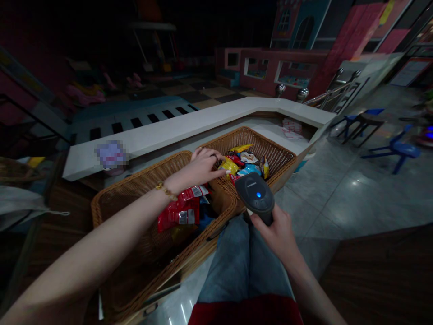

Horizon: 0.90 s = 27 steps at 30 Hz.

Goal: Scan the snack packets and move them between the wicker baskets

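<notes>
My right hand (275,230) is closed round the grip of a dark barcode scanner (255,194) with a small blue light, held above my lap. My left hand (203,164) reaches over the rim between two wicker baskets, fingers curled down towards a yellow snack packet (229,166) in the far basket (270,149). That basket holds several bright snack packets. The near basket (135,185) holds a red snack bag (179,210) just under my left wrist, which wears a gold bracelet.
A white counter (189,126) runs behind the baskets and bends at the right. Blue chairs and a small table (372,124) stand on the tiled floor to the right. A dim play area lies beyond the counter. My legs in jeans are below.
</notes>
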Each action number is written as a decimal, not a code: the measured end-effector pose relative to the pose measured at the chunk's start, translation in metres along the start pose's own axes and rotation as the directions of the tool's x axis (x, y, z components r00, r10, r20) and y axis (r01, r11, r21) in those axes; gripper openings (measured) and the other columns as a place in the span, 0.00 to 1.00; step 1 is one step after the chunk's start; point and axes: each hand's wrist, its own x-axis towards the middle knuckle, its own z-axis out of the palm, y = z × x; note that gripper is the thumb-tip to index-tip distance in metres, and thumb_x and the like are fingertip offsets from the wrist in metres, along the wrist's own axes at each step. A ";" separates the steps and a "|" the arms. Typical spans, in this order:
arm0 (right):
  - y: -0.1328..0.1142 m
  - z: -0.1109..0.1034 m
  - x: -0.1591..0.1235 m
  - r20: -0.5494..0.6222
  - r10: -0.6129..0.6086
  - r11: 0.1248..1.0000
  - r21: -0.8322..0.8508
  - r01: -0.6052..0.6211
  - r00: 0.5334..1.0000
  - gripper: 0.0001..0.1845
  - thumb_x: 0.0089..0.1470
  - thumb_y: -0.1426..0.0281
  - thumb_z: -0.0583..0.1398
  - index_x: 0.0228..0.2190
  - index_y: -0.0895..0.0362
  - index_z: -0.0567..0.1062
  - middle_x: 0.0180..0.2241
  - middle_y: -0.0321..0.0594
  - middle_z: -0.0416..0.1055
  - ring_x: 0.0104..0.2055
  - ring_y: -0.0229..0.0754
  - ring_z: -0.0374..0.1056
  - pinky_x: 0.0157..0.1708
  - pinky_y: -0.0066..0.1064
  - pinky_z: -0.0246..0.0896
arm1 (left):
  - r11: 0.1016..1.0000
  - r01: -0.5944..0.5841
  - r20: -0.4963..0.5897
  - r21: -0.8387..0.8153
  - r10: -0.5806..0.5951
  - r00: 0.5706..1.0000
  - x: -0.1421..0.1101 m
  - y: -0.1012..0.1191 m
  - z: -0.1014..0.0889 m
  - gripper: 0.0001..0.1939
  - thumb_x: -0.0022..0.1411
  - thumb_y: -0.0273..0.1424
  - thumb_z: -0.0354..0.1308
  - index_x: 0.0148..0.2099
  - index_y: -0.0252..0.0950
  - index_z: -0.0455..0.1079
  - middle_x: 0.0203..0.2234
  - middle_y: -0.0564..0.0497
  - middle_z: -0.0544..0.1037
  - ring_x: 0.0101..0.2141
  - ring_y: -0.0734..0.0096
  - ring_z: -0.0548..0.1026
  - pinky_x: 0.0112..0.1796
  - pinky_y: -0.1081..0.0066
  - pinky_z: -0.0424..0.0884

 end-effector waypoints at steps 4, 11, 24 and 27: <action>0.011 -0.010 0.004 -0.086 0.028 1.000 -0.006 -0.029 0.996 0.04 0.56 0.66 0.61 0.32 0.53 0.74 0.28 0.37 0.77 0.29 0.45 0.73 0.30 0.33 0.67 | 0.997 -0.031 0.069 0.065 0.027 0.997 0.042 0.020 0.030 0.20 0.66 0.46 0.58 0.52 0.41 0.78 0.56 0.43 0.76 0.60 0.47 0.66 0.65 0.41 0.47; 0.015 -0.016 0.003 -0.104 0.053 0.998 -0.012 -0.055 0.993 0.05 0.57 0.66 0.61 0.32 0.54 0.75 0.27 0.37 0.76 0.28 0.45 0.72 0.29 0.32 0.67 | 0.989 0.022 0.234 0.145 -0.056 0.971 0.089 0.037 0.071 0.13 0.62 0.41 0.61 0.41 0.38 0.81 0.46 0.40 0.81 0.57 0.42 0.69 0.63 0.34 0.47; 0.012 -0.010 0.000 -0.063 0.039 0.999 0.018 -0.038 0.997 0.04 0.56 0.67 0.61 0.33 0.53 0.75 0.29 0.38 0.78 0.30 0.45 0.74 0.31 0.32 0.68 | 0.999 0.009 -0.114 0.049 -0.003 0.994 0.036 0.018 0.013 0.06 0.68 0.31 0.58 0.39 0.41 0.77 0.44 0.49 0.82 0.55 0.56 0.72 0.66 0.40 0.41; 0.009 -0.007 -0.002 -0.046 0.048 0.998 0.033 -0.047 0.998 0.04 0.56 0.67 0.60 0.33 0.54 0.74 0.29 0.38 0.78 0.30 0.46 0.74 0.32 0.33 0.68 | 0.999 -0.020 -0.222 0.048 0.030 0.975 0.003 0.009 -0.007 0.06 0.69 0.32 0.58 0.41 0.44 0.77 0.45 0.52 0.82 0.56 0.59 0.72 0.67 0.42 0.38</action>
